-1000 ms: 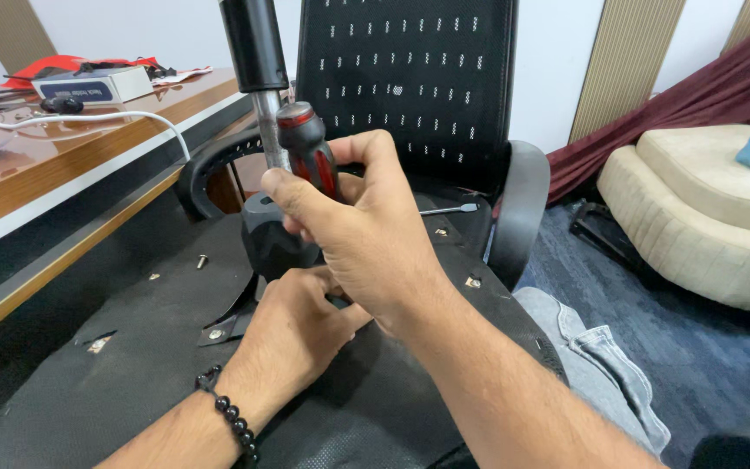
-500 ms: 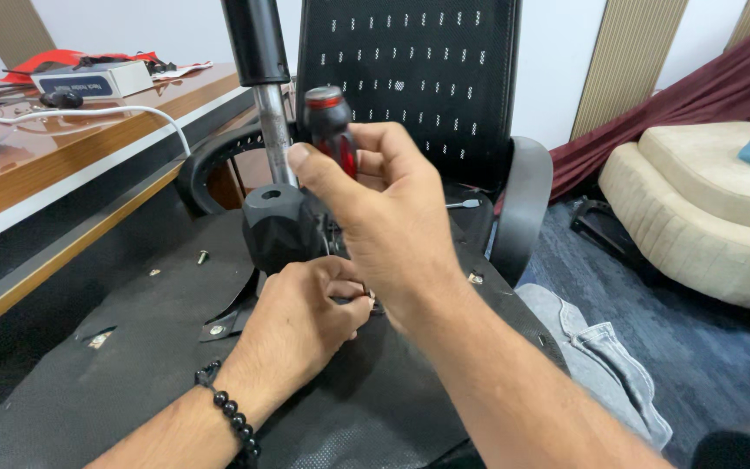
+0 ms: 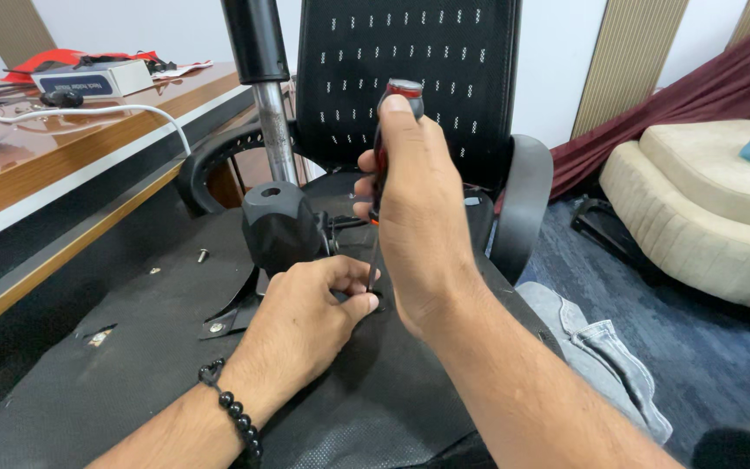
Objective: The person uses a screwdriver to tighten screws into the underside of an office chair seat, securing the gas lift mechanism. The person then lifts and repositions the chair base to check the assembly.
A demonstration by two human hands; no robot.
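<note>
Screwdriver (image 3: 385, 165) stands on black chair underside (image 3: 114, 365) beside desk (image 3: 62, 174).

Matt black fabric chair underside (image 3: 132, 347), glossy red-black plastic screwdriver handle (image 3: 381, 156), polished wooden desk (image 3: 36, 174)

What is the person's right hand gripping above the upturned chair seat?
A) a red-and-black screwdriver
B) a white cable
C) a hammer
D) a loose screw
A: the right hand wraps a red-and-black screwdriver held upright, tip down by the left hand on the chair's underside.
</note>
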